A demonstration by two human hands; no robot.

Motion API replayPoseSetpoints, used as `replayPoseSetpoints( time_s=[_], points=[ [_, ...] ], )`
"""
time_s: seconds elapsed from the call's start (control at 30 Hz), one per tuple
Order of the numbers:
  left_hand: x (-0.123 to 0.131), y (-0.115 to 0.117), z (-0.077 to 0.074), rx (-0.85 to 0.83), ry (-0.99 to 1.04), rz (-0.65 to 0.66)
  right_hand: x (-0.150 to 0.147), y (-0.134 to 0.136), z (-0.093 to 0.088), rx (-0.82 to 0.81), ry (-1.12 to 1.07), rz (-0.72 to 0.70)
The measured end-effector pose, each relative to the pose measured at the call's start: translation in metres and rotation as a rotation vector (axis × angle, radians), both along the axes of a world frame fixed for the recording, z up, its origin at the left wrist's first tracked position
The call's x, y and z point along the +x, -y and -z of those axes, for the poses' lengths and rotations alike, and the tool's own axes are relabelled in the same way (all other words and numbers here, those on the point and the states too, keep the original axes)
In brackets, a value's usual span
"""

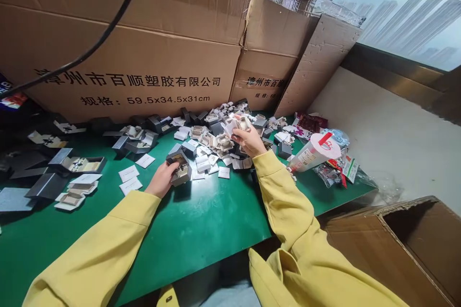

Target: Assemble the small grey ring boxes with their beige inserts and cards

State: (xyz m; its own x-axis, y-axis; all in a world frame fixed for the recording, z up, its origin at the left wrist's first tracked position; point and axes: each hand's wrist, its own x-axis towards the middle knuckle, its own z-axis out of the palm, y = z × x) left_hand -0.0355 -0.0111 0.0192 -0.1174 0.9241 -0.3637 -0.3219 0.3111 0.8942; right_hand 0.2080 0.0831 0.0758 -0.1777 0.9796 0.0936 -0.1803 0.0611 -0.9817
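My left hand (163,178) grips an opened small dark box (180,172) above the green table, its fingers and thumb at the box's left side. Farther right and back, my right hand (248,139) is closed on a folded white card insert (231,127) over a heap of similar white inserts (211,139). Small dark boxes are mixed into that heap. A flat white card (224,172) lies on the table in front of the heap, between my two hands.
Opened dark boxes (86,164) and white cards (128,173) lie at the left on the green table (201,220). A cup with a red straw (313,152) and small packets stand at the right. Large cartons (144,67) line the back; an open carton (389,249) is at lower right.
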Motion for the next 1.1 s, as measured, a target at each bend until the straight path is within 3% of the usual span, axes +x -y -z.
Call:
replayPoseSetpoints(
  time_s=[0.37, 0.6, 0.83, 1.0, 1.1],
  points=[
    [0.001, 0.000, 0.001, 0.005, 0.020, 0.012, -0.002, 0.009, -0.003, 0.029, 0.179, -0.024],
    [0.001, -0.001, 0.002, 0.026, 0.002, 0.017, -0.005, 0.011, -0.007, 0.245, 0.225, -0.200],
    [0.002, -0.001, 0.002, -0.001, -0.010, 0.012, 0.007, 0.022, -0.006, 0.262, 0.306, -0.073],
    [0.000, -0.001, 0.002, -0.001, -0.011, 0.030, 0.042, 0.031, 0.002, 0.296, 0.470, 0.035],
    [0.001, -0.001, 0.001, 0.023, -0.032, 0.013, 0.072, 0.030, 0.006, 0.310, 0.661, 0.203]
  ],
)
